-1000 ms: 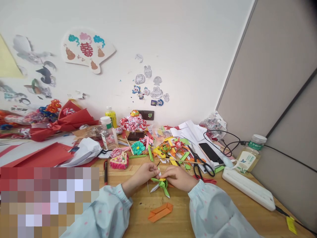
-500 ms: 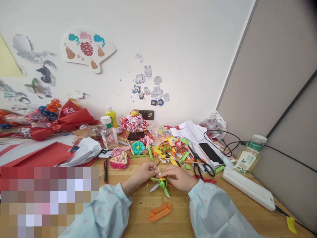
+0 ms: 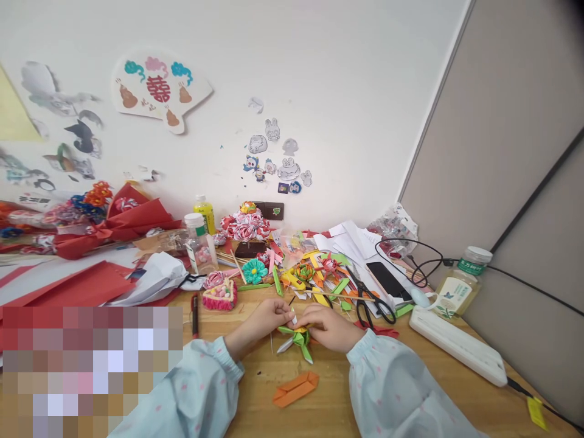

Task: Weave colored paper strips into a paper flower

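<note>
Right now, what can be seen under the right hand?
Part of a green folded paper piece, yellow near its top, shows beneath the right hand, against the wooden tabletop. Whatever the hand covers cannot be seen.

Just one head cam here, sitting above and behind the bare, curled fingers point(image 3: 314, 314), aimed forward and down, far enough back to fit the flat brown wooden tabletop point(image 3: 255, 398) around them and the smooth white wall point(image 3: 347, 121) beyond.
</note>
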A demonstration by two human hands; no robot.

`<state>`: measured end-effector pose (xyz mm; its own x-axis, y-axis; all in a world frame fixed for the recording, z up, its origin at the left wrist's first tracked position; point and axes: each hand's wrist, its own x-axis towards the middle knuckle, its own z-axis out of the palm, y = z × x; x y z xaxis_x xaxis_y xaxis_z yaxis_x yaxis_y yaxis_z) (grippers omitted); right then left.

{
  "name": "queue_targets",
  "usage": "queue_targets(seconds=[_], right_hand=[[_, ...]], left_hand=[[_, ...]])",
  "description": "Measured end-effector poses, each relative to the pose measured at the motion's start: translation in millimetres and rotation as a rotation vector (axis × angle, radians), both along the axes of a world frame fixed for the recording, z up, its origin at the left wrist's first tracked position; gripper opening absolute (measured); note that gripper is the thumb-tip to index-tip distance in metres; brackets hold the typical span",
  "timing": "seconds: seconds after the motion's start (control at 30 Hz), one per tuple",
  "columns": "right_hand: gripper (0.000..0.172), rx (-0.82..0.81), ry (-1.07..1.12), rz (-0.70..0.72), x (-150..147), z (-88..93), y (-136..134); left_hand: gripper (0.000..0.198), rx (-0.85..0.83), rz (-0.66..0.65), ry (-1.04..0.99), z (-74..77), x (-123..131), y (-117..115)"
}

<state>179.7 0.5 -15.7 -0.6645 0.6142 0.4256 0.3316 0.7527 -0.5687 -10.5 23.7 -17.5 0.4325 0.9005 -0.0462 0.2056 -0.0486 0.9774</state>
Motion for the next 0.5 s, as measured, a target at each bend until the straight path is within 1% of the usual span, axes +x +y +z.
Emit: queue_targets(seconds=[0.27,0.4,0.5], right_hand=[[0.046,-0.069,-0.021,-0.032,-2.9,1.9,-2.5],[0.042,-0.058,0.001,-0.019,-4.2,1.2,-3.5],[0.042,-0.036,0.002,-0.015,-3.4,0.7,-2.5]], left_hand=[[0.031,0.007,0.002,0.019,7.7,-1.3,-5.0],[0.030,0.001,-0.009,0.018,6.5,-0.5,-4.9],[0.031,-0.005,-0.004,0.010,3.9,0.8,-3.5]])
